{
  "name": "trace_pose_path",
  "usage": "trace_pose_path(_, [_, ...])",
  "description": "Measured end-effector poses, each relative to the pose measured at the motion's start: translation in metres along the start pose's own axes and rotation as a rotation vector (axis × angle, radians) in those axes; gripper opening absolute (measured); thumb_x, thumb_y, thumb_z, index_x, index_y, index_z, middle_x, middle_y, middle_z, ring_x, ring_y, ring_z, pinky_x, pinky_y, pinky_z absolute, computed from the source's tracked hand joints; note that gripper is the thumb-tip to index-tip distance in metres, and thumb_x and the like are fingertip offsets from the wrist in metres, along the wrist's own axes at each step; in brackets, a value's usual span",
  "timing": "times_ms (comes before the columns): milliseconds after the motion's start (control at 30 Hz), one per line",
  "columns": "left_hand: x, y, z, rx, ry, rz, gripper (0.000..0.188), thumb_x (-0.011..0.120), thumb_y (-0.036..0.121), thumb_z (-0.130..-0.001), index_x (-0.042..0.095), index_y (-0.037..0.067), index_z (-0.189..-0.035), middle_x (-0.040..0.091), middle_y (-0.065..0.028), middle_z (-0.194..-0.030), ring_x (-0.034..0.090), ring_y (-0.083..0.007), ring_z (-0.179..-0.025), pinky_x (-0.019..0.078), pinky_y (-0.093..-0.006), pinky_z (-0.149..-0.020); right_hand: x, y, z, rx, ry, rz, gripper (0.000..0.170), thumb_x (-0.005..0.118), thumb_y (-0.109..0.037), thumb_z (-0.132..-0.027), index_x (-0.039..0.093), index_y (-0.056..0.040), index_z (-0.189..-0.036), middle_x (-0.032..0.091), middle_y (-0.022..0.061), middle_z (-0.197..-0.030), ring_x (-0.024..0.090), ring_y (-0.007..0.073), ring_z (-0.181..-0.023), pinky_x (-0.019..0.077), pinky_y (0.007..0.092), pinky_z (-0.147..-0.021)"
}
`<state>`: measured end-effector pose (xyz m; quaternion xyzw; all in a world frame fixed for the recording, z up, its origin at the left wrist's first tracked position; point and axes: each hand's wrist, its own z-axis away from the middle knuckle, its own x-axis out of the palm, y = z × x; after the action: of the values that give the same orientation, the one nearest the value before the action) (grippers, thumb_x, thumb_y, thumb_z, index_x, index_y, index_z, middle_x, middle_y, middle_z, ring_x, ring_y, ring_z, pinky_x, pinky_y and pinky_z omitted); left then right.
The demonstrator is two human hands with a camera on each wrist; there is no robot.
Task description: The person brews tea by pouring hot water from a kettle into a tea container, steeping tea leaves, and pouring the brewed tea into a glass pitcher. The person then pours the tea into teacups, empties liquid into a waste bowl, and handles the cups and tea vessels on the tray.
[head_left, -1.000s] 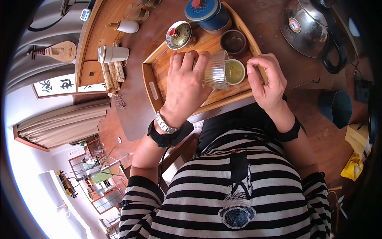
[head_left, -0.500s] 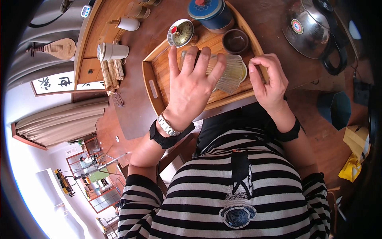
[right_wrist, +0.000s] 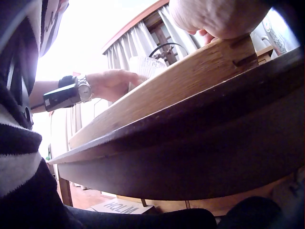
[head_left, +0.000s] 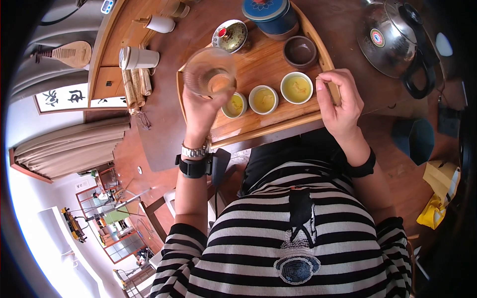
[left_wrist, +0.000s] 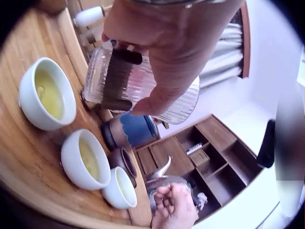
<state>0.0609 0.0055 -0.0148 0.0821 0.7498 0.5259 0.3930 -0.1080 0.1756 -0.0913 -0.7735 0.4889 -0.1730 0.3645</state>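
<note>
My left hand (head_left: 201, 116) grips a ribbed glass pitcher (head_left: 208, 67), lifted over the left end of the wooden tray (head_left: 266, 49). In the left wrist view the glass (left_wrist: 97, 78) has a brown grip on its side, and the fingers curl round behind it. Three white cups of yellow-green tea stand in a row on the tray: a left cup (head_left: 235, 116), a middle cup (head_left: 264, 112) and a right cup (head_left: 297, 102). At the tray's right edge my right hand (head_left: 343, 104) rests with loosely bent fingers, nothing seen in them.
A patterned lidded bowl (head_left: 230, 36), a blue canister (head_left: 271, 19) and a small dark bowl (head_left: 300, 51) occupy the tray's far side. Beyond the right rim stands a steel kettle (head_left: 387, 42). A white lidded cup (head_left: 140, 57) is to the left.
The left hand has swung the pitcher left, from tilted over the right cup to raised over the tray's left end. All three cups now show. The right hand has barely moved.
</note>
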Motion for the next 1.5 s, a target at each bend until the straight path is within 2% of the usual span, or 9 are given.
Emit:
trace_pose_path(167, [-0.027,-0.041,-0.002,-0.151,0.174,0.264,0.049,0.064,-0.006,-0.073,0.04,-0.001,-0.115,0.055,-0.012,-0.11,0.053,-0.0198,-0.102,0.0412,-0.0311,-0.091,0.0,-0.002,-0.001,-0.001,-0.014,0.022,0.014,0.063,0.002,-0.075,0.055,0.0006,-0.086,0.058,0.0105,-0.076,0.056,0.0236,-0.068,0.0458,0.0297,-0.061])
trace_pose_path(367, [-0.037,-0.075,-0.011,-0.177,0.243,0.337,0.05,0.073,-0.002,-0.066,0.047,-0.001,-0.109,0.053,-0.0099,-0.108,0.054,-0.0192,-0.099,0.0451,-0.0311,-0.086,0.001,-0.003,0.0,0.016,-0.025,0.06,0.013,0.063,0.002,-0.075,0.055,0.0006,-0.086,0.058,0.0111,-0.077,0.056,0.0232,-0.068,0.0459,0.0294,-0.061])
trace_pose_path(800, [-0.03,-0.075,-0.013,-0.141,0.253,0.451,0.062,0.07,-0.006,-0.069,0.038,0.001,-0.122,0.049,-0.0115,-0.117,0.051,-0.0201,-0.105,0.0444,-0.031,-0.089,0.002,-0.004,0.0,-0.001,-0.096,0.166,0.013,0.062,0.001,-0.077,0.056,0.0003,-0.088,0.056,0.0113,-0.076,0.056,0.0233,-0.069,0.0452,0.0295,-0.063])
trace_pose_path(900, [-0.031,-0.072,-0.002,-0.077,0.266,0.355,0.066,0.077,0.004,-0.066,0.039,-0.001,-0.12,0.053,-0.0096,-0.109,0.054,-0.0184,-0.099,0.0451,-0.0308,-0.087,0.001,-0.006,-0.001,0.015,-0.118,0.184,0.012,0.061,0.0,-0.077,0.055,0.0004,-0.088,0.055,0.0128,-0.078,0.055,0.0255,-0.069,0.0453,0.0309,-0.063])
trace_pose_path(967, [-0.026,-0.066,0.02,-0.277,0.586,0.157,0.07,0.077,0.009,-0.067,0.036,-0.003,-0.123,0.052,-0.0096,-0.107,0.053,-0.0193,-0.098,0.0438,-0.0313,-0.087,0.001,-0.006,-0.002,0.004,-0.127,0.194,0.012,0.061,0.0,-0.077,0.055,0.0004,-0.088,0.054,0.0132,-0.078,0.055,0.0266,-0.07,0.0453,0.0316,-0.063])
trace_pose_path(1000, [-0.022,-0.066,0.032,-0.178,0.686,-0.094,0.072,0.076,0.013,-0.069,0.033,-0.004,-0.125,0.051,-0.0115,-0.106,0.052,-0.022,-0.098,0.0424,-0.0334,-0.087,0.001,-0.007,-0.002,0.01,-0.13,0.199,0.012,0.061,0.0,-0.077,0.055,0.0004,-0.088,0.054,0.0134,-0.078,0.055,0.027,-0.07,0.0453,0.0318,-0.063])
trace_pose_path(1167, [-0.011,-0.072,0.068,-0.001,0.747,-0.588,0.056,0.067,0.012,-0.077,0.037,-0.004,-0.122,0.05,-0.0185,-0.106,0.047,-0.0323,-0.102,0.0373,-0.0409,-0.09,0.001,-0.007,-0.002,0.003,-0.197,0.214,0.014,0.06,0.002,-0.076,0.054,0.0003,-0.088,0.055,0.0129,-0.077,0.055,0.0256,-0.069,0.0455,0.0317,-0.064])
trace_pose_path(1300, [-0.01,-0.076,0.066,-0.169,0.743,-0.593,0.048,0.061,0.017,-0.081,0.04,-0.003,-0.119,0.05,-0.0203,-0.107,0.045,-0.0349,-0.104,0.0326,-0.0425,-0.093,0.002,-0.006,0.0,-0.017,-0.237,0.268,0.013,0.061,0.001,-0.076,0.054,-0.0002,-0.088,0.055,0.0126,-0.077,0.056,0.0252,-0.069,0.0456,0.0321,-0.063])
trace_pose_path(1500, [-0.01,-0.075,0.065,-0.115,0.719,-0.68,0.044,0.062,0.019,-0.079,0.044,-0.004,-0.112,0.051,-0.0213,-0.107,0.045,-0.035,-0.109,0.0324,-0.0425,-0.094,0.005,-0.005,-0.001,-0.009,-0.253,0.318,0.011,0.061,0.0,-0.077,0.055,-0.0007,-0.085,0.055,0.0127,-0.076,0.056,0.0252,-0.068,0.0455,0.0328,-0.062])
